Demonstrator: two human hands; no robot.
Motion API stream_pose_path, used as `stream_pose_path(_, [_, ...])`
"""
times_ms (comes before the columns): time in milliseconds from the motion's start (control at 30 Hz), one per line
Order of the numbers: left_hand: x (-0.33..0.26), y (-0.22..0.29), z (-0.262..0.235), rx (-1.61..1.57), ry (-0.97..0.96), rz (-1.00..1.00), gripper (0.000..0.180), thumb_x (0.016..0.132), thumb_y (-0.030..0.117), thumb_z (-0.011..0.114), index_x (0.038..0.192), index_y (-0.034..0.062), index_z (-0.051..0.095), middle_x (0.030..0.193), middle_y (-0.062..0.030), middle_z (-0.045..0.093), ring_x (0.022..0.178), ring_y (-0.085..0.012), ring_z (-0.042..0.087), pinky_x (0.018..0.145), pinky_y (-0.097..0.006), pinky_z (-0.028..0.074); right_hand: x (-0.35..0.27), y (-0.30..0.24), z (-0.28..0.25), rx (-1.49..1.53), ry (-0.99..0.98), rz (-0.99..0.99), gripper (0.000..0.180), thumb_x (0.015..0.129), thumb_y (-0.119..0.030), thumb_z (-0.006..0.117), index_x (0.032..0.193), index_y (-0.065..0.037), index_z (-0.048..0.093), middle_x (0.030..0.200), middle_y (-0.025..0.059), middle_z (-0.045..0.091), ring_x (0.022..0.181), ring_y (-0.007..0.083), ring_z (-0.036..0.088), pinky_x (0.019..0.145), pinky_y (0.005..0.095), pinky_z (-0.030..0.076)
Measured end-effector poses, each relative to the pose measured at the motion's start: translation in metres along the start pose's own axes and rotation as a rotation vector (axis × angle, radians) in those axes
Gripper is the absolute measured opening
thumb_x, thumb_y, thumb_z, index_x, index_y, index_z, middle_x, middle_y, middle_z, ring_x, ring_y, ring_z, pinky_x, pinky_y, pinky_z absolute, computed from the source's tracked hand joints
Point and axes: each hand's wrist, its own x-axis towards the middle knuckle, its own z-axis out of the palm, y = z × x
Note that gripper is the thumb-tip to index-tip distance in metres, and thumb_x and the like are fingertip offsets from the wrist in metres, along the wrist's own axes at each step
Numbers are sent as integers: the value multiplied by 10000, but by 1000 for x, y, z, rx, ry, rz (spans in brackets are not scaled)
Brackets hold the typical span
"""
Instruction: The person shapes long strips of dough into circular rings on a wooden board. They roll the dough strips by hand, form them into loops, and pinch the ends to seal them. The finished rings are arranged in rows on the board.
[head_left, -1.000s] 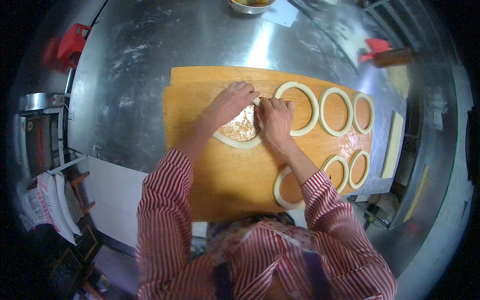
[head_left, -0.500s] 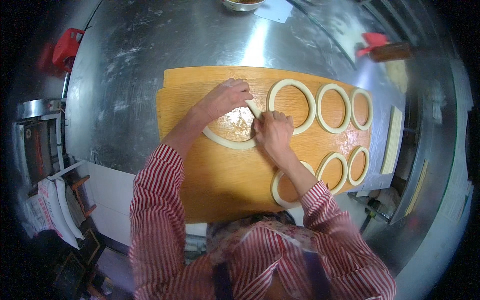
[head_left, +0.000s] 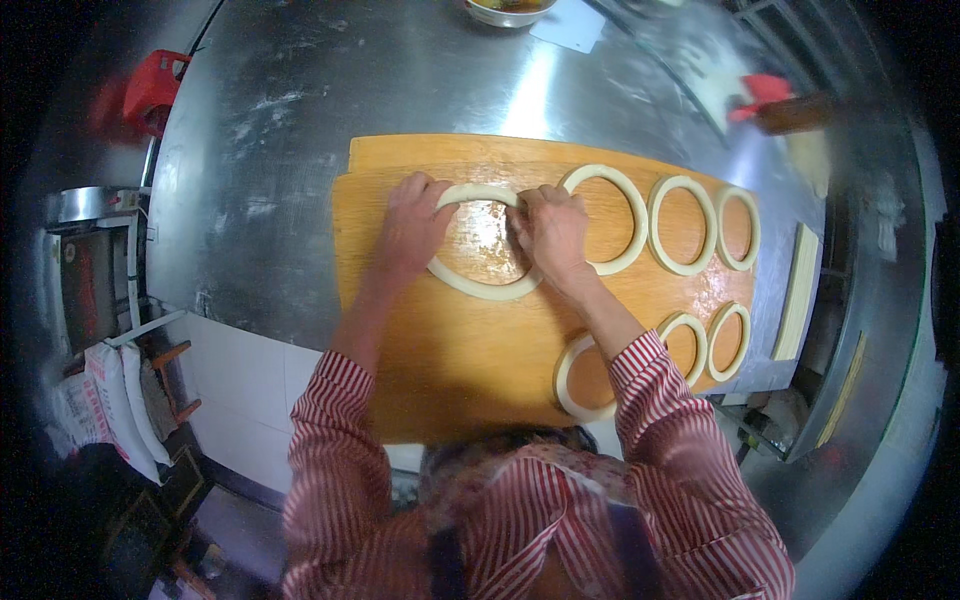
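A ring of pale dough (head_left: 486, 289) lies on the left part of a wooden board (head_left: 450, 370). My left hand (head_left: 416, 212) is closed on the ring's left side. On its upper right side my right hand (head_left: 553, 230) grips it with curled fingers, covering that stretch. Between the hands the far arc of the ring shows. Just right of my right hand lies another dough ring (head_left: 640, 215), partly behind the hand. Two further rings stand in that far row, including one dough ring (head_left: 711, 225). A near row holds three more, the left one a dough ring (head_left: 565, 385) partly behind my right forearm.
The board rests on a steel table (head_left: 260, 200). At the far edge are a bowl (head_left: 508, 14) and a white flat sheet (head_left: 567, 25). A pale strip (head_left: 795, 290) lies right of the board. A red container (head_left: 153, 90) stands beyond the left edge, with white sacks (head_left: 115, 400) below.
My left hand has moved down and left along the dough, and the far arc now shows as a rounded curve between my hands. The whole view has shifted slightly.
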Motion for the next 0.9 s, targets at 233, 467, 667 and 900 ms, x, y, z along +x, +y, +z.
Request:
stream_pose_path(233, [26,7,16,-62,91,106,305,843,150,753,1126,59,686,1025,-102,594,989,-287,585,883,-421,454,16,12,-5,-29,-6,153,253,842,-276,744,993,-75,719,897,97,661,910,295,624,785,451,458])
stream_pose_path(467, [26,5,19,-60,111,48,355,839,150,745,1162,28,661,1034,-128,586,1018,-311,577,912,-450,420,43,2,7,267,111,-192,309,808,-166,764,1105,-94,723,1066,79,675,1058,278,596,895,437,436])
stream_pose_path(667, [7,8,18,-1,114,-55,337,854,116,716,1172,27,646,1059,-134,580,1051,-320,566,923,-461,409,63,8,16,408,-91,-217,253,823,-109,753,1066,-43,731,1038,118,678,1012,330,607,887,432,477])
stream_pose_path(900, [1,4,19,-82,176,-45,328,854,101,713,1170,45,644,1051,-123,587,1052,-312,569,934,-461,401,62,5,14,445,-65,-230,264,826,-81,759,1078,-9,725,1052,142,666,939,333,628,829,423,518])
